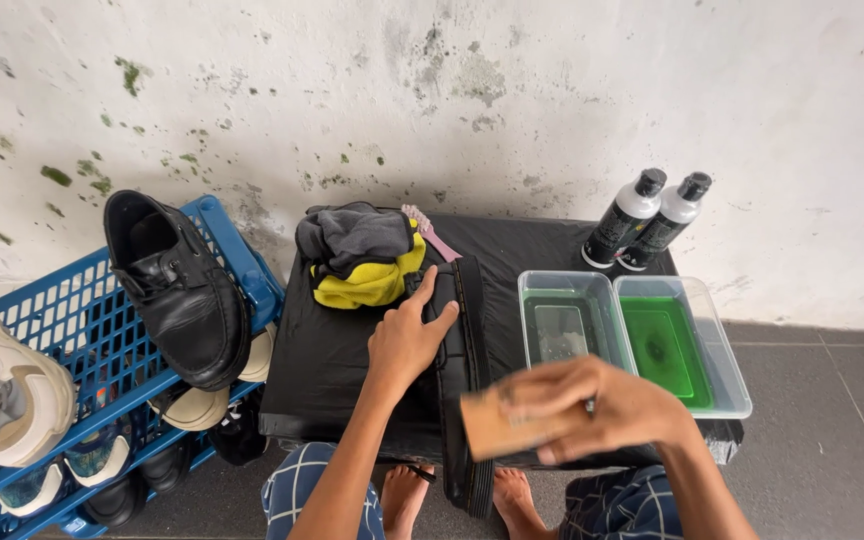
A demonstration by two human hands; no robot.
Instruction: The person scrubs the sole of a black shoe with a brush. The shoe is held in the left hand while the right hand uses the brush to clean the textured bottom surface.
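Black leather shoe (460, 380) lies on its side along the middle of the black-covered desk (332, 360), sole edge turned rightward, toe end overhanging the near edge. Left hand (407, 340) rests flat on the upper, fingers spread and extended, pressing rather than gripping. Right hand (592, 410) is curled closed around a tan wooden-backed brush (492, 425), held just right of the shoe; motion-blurred, bristle side not discernible. Behind the left hand: bundled grey and yellow cloth (364, 255), with a pink-handled brush (430, 232) beside it. Right of the shoe: two clear plastic tubs (632, 340) side by side, both with green liquid. Two black bottles with white shoulders (647, 220) stand behind them. Left of desk: blue plastic rack (82, 330) carrying a black shoe (177, 285) and assorted sneakers.
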